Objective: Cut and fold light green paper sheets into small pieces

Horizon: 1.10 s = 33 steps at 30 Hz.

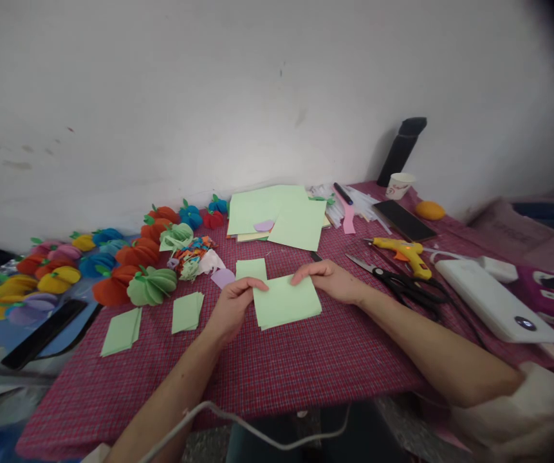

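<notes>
A small stack of light green paper sheets (287,302) is held level above the checked tablecloth, its edges slightly uneven. My left hand (235,302) pinches its upper left corner, thumb on top. On the upper right edge, my right hand (327,280) grips the same stack with the thumb over it. Just behind it lies another green paper piece (251,268), partly covered. Two small piles of green paper rectangles rest to the left, the nearer pile (187,312) beside my left forearm and the farther pile (120,332) beyond it. Fingers under the stack are hidden.
Large green sheets (298,222) lie at the back. Colourful paper pumpkins (151,285) and paper scraps (194,257) crowd the left. On the right are black-handled scissors (402,283), a yellow glue gun (405,253), a white power bank (496,302) and a paper cup (399,186). A white cable (257,437) crosses in front.
</notes>
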### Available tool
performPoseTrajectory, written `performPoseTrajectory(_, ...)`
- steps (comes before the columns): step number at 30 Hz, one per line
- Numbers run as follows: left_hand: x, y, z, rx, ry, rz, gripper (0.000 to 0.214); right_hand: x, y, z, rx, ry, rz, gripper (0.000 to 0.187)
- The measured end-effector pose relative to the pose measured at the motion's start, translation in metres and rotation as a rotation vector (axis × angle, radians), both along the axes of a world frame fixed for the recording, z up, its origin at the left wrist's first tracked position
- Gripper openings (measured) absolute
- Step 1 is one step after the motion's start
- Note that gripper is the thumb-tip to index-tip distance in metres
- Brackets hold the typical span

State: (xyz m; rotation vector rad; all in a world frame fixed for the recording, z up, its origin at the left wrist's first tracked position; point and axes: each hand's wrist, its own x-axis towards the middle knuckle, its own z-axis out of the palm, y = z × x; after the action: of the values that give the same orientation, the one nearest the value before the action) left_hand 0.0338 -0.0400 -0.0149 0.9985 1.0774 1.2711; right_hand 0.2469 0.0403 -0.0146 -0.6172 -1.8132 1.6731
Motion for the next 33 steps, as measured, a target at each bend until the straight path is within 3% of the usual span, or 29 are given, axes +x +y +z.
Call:
performPoseTrajectory(4, 0.0, 0.0, 0.0, 0.009, 0.008, -0.008, 0.007, 0.001, 0.001, 0.003, 0.068, -0.02, 0.023, 0.017)
performPoseTrajectory(10, -0.001, 0.001, 0.0, 0.023, 0.042, -0.001, 0.007, 0.001, 0.0, 0.002, 0.01, -0.027, 0.015, 0.016)
performPoseTrajectory(17, 0.0, 0.001, -0.001, 0.016, 0.064, -0.008, 0.009, 0.003, 0.0, 0.004, 0.052, -0.052, 0.035, 0.018)
performPoseTrajectory(23, -0.008, 0.001, 0.0, 0.118, 0.144, -0.019, 0.009, 0.008, 0.003, 0.006, 0.208, -0.063, 0.093, 0.03)
performPoseTrajectory(26, -0.01, 0.002, 0.005, 0.186, 0.11, -0.04, 0.019, 0.006, 0.002, 0.005, 0.343, -0.089, 0.142, 0.038)
performPoseTrajectory(33, 0.005, 0.004, 0.007, 0.121, 0.586, -0.191, 0.026, -0.001, -0.008, 0.006, 0.482, -0.143, 0.203, 0.043)
